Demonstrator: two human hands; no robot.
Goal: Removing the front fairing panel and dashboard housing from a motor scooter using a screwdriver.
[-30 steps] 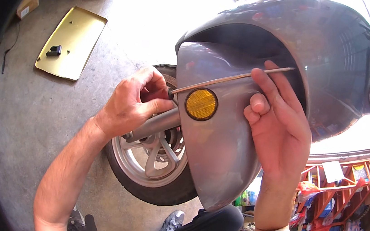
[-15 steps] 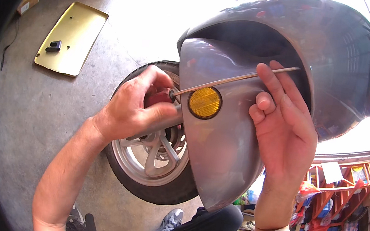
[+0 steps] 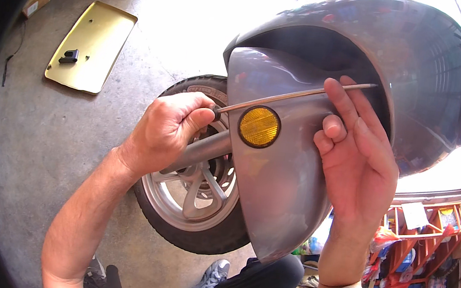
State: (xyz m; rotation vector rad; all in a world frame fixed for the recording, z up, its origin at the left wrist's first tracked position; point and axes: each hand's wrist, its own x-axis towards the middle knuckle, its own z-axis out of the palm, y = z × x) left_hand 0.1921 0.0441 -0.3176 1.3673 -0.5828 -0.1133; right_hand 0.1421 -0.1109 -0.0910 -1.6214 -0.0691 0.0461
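A long-shafted screwdriver crosses in front of a glossy grey front fender. Its handle is inside my left hand, which is closed around it with the thumb along the top. My right hand steadies the shaft near its tip, between the index and middle fingers; its other fingers are curled. The tip points into the dark opening of the grey body panel. Just below the shaft, a round amber reflector sits on the fender. What the tip touches cannot be made out.
A wheel with a black tire and silver spokes stands under the fender, beside a grey fork tube. A yellowish tray-like panel bearing a small black part lies on the concrete floor. Orange shelving stands at right.
My left hand has turned around the screwdriver's red handle; its fingers and thumb now cover it. My right hand keeps its place on the shaft. The view has shifted slightly.
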